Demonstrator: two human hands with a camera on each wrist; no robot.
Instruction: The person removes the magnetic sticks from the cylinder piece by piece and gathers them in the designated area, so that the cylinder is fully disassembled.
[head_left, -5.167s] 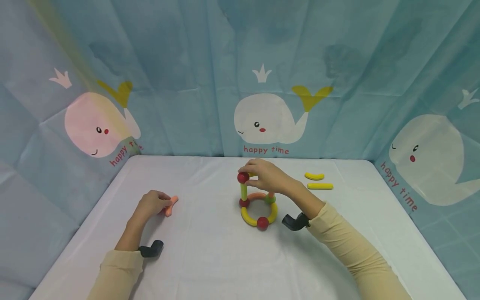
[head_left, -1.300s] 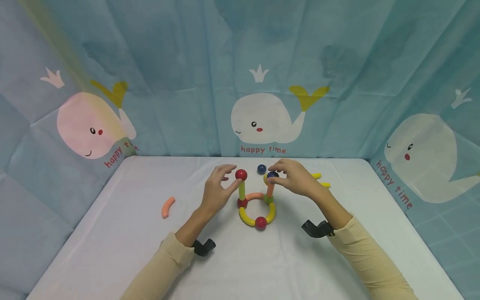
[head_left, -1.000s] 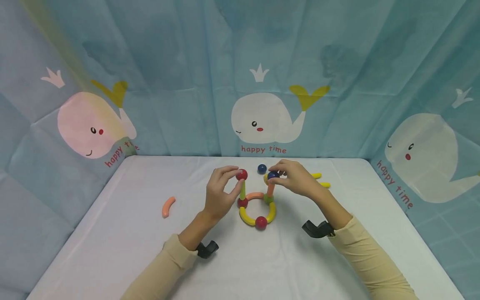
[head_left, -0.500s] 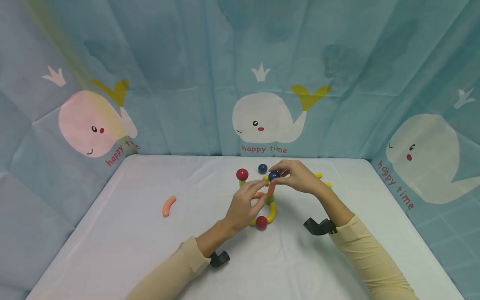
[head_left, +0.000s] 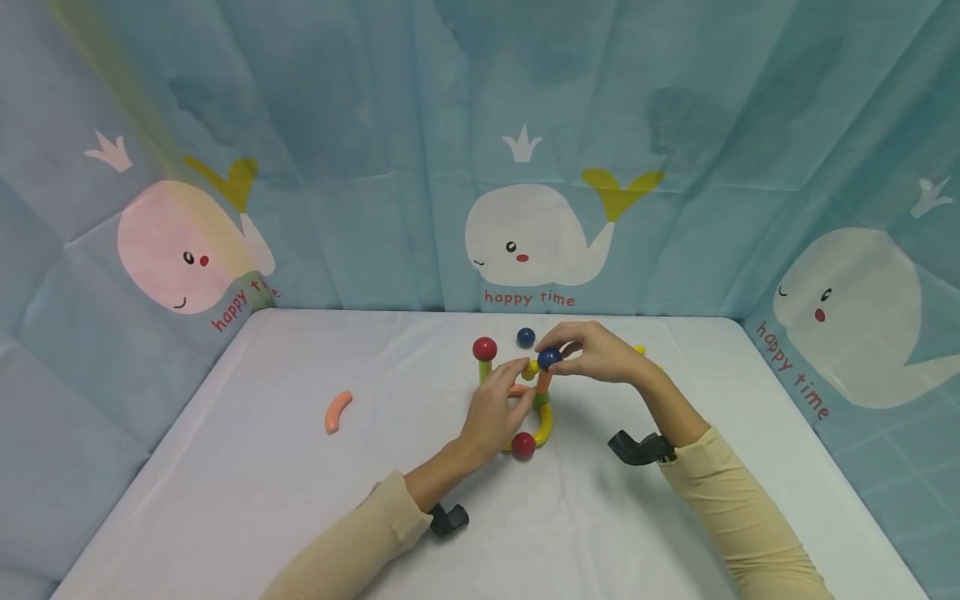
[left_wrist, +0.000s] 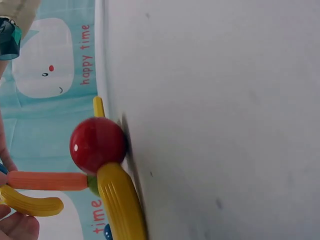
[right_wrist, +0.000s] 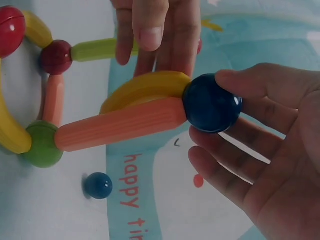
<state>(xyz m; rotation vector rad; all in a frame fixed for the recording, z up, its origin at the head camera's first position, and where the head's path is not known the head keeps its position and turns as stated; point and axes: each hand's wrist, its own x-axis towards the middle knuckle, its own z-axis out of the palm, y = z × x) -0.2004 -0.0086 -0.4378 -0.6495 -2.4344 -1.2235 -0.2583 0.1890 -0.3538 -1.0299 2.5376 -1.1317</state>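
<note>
A magnetic stick-and-ball frame has a base ring of curved sticks with a red ball [head_left: 523, 446] at the front. A light green stick [head_left: 485, 372] stands upright on its left under another red ball [head_left: 485, 348]. On the right an orange stick [right_wrist: 122, 124] rises from a green ball [right_wrist: 44, 143] to a blue ball [right_wrist: 212, 103]. My right hand [head_left: 600, 354] pinches this blue ball between thumb and fingers. A curved yellow stick [right_wrist: 145, 90] juts from it. My left hand [head_left: 491, 412] reaches beside that stick, thumb and fingers apart; it hides part of the ring.
A second blue ball [head_left: 526, 337] lies behind the frame. One curved orange stick [head_left: 338, 412] lies to the left on the white table [head_left: 225, 467]. Yellow sticks [head_left: 640, 350] lie behind my right hand, mostly hidden. A whale-print curtain [head_left: 360, 208] surrounds the table.
My left hand left the orange stick at the left, came to the upright's red ball, then moved right to the curved yellow stick. My right hand moved from that red ball to the blue ball.
</note>
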